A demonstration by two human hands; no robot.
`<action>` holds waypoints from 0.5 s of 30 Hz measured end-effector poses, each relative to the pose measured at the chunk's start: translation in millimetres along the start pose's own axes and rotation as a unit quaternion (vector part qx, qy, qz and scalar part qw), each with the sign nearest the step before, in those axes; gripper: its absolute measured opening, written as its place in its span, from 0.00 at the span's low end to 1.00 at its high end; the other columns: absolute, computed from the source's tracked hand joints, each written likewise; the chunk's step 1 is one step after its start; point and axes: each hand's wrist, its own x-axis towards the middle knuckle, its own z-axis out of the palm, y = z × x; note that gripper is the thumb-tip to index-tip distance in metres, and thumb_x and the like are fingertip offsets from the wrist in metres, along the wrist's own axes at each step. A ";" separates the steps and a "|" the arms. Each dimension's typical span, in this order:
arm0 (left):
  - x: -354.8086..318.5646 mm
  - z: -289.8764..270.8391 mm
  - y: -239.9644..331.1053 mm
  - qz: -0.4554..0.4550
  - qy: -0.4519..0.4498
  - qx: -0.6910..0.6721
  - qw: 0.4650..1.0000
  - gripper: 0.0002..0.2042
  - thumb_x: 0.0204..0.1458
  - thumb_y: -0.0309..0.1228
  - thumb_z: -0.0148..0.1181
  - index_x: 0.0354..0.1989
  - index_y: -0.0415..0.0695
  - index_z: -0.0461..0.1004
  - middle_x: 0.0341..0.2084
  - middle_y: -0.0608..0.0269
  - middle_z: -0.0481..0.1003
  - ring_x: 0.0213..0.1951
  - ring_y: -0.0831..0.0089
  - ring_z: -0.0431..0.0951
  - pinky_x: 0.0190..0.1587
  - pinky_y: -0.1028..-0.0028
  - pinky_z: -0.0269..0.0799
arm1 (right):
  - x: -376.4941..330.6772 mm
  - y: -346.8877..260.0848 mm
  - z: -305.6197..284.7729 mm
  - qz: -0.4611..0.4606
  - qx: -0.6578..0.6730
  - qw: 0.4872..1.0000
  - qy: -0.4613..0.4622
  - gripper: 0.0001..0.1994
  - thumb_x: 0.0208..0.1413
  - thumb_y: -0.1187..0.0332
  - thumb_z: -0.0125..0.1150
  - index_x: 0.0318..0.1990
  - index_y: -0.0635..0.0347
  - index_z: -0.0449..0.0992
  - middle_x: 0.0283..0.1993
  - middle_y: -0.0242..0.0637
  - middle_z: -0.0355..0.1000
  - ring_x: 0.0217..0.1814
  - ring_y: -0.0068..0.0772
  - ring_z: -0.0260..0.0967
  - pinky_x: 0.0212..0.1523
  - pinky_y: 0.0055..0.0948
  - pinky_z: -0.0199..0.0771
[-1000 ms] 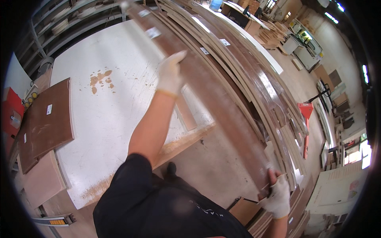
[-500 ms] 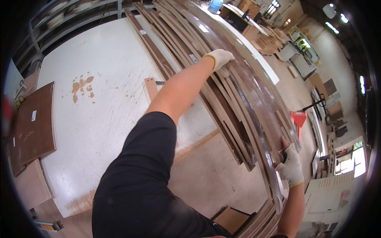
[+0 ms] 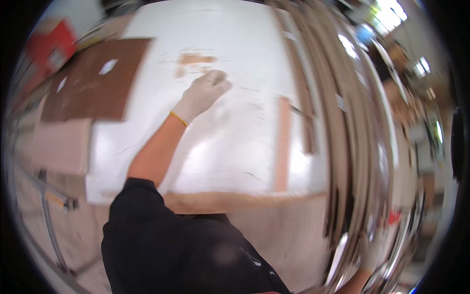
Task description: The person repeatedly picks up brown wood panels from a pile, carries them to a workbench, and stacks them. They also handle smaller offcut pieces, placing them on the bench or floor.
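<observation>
**Left hand over white panel, right hand on strip stack**

Left hand [image 3: 201,95], gloved, at upper centre of frame, fingers curled loosely into a half-fist, holding nothing visible. Hovering over or resting on the white surface [image 3: 235,147]; contact cannot be told through the motion blur.

Right hand [image 3: 374,252], gloved, at lower right, heavily blurred. Appears to sit against the lower end of the long wooden strips [image 3: 352,147]; how far the fingers are closed cannot be told.

Strips stacked along the right side of frame, long axis running from lower right up toward top centre, bending with the lens. Near ends point at the lower right, far ends at the top edge.

Narrow light-wood batten [image 3: 282,147] lying flat on the white surface, just left of the stack, long axis roughly vertical in frame, parallel to the strips.

Dark brown board [image 3: 95,81] at upper left, flat, well apart from both hands. Red object [image 3: 49,46] beyond it, too blurred to identify.
</observation>
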 end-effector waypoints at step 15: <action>-123.8 -229.4 -211.1 -0.165 0.336 -0.548 0.748 0.25 0.62 0.33 0.69 0.63 0.34 0.70 0.54 0.53 0.77 0.50 0.60 0.80 0.50 0.59 0.81 | -58.0 -762.2 20.4 -0.161 0.735 0.449 -0.481 0.23 0.72 0.62 0.55 0.68 0.65 0.67 0.61 0.51 0.74 0.64 0.43 0.74 0.63 0.44 0.79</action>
